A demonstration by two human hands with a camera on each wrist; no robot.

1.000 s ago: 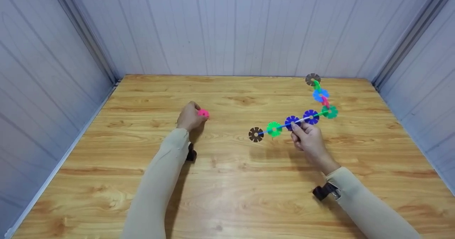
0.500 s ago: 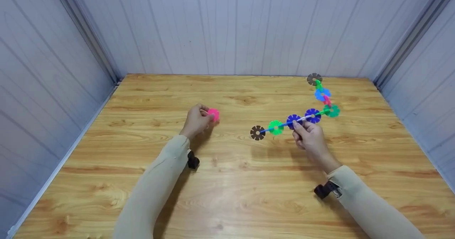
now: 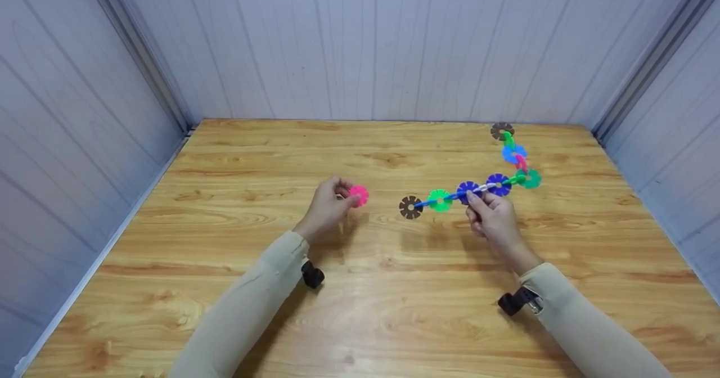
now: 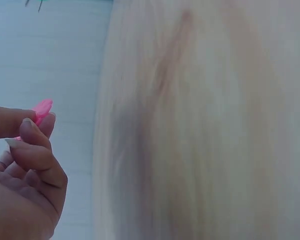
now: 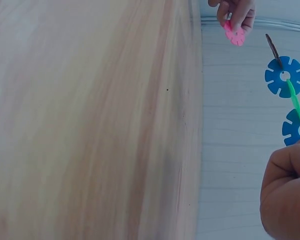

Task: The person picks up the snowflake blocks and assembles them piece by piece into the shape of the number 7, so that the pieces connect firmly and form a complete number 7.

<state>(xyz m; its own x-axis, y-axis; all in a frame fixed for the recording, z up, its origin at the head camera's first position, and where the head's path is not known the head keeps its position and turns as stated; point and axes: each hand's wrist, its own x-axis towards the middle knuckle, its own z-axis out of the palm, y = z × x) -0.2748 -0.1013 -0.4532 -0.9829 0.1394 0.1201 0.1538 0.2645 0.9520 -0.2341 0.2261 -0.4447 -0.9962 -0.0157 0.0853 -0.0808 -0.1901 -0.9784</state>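
Observation:
My left hand (image 3: 327,206) pinches a pink notched plastic disc (image 3: 359,196) by its edge, between thumb and fingers. The disc is raised above the table, left of a chain of interlocking discs (image 3: 440,200). My right hand (image 3: 495,220) pinches that chain near its middle, at a dark blue disc (image 3: 467,192). A brown disc (image 3: 411,207) forms the chain's near left end, a short gap from the pink one. From a green disc (image 3: 529,179) the chain bends back to another brown disc (image 3: 502,131). In the right wrist view, blue discs (image 5: 285,76) rise above the right hand.
The wood-grain table (image 3: 360,310) spreads under both arms. Pale panelled walls (image 3: 349,46) enclose it at the back and on both sides. A small black camera (image 3: 313,275) is worn on the left wrist, another camera (image 3: 511,304) on the right.
My left hand has lifted the pink disc and carried it right and slightly nearer, closer to the brown end disc. The right hand and chain have stayed almost in place.

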